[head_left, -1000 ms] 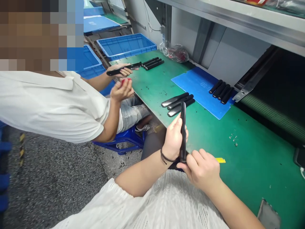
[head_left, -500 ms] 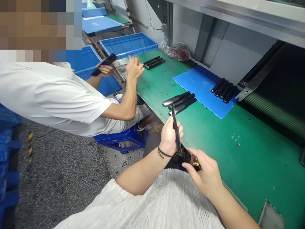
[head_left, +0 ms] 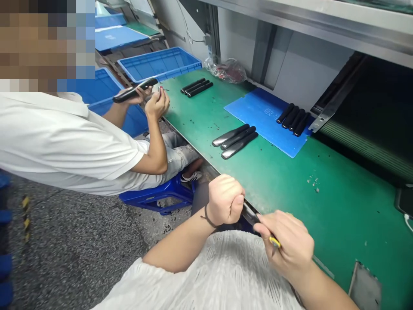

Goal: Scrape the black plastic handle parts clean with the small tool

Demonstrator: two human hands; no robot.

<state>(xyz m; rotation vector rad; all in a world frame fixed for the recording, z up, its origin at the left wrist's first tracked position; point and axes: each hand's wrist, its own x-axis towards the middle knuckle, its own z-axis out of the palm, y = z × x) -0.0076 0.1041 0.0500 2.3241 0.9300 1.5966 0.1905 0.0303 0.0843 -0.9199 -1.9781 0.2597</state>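
My left hand (head_left: 226, 200) is closed in a fist around a long, glossy black handle-shaped part (head_left: 250, 213). Its far end points toward my right hand, and the fist covers the rest. My right hand (head_left: 287, 239) is closed on a small yellow tool (head_left: 275, 242) with a metallic bit, mostly hidden by the fingers; its exact kind does not show. The right thumb and fingertips meet the end of the black part. Both hands are over my lap at the edge of the green table (head_left: 284, 185). Beyond them lie several similar black parts (head_left: 237, 140).
A co-worker in a white shirt (head_left: 64, 142) sits at left, holding a black part (head_left: 135, 89). More black parts lie on a blue sheet (head_left: 251, 116) and farther back (head_left: 196, 87). Blue crates (head_left: 161, 64) stand behind. A metal plate (head_left: 364, 286) is at lower right.
My left hand has turned over, tipping the upright black part down toward the right. My right hand has closed in on its end. The co-worker's hands have drawn back from the table.
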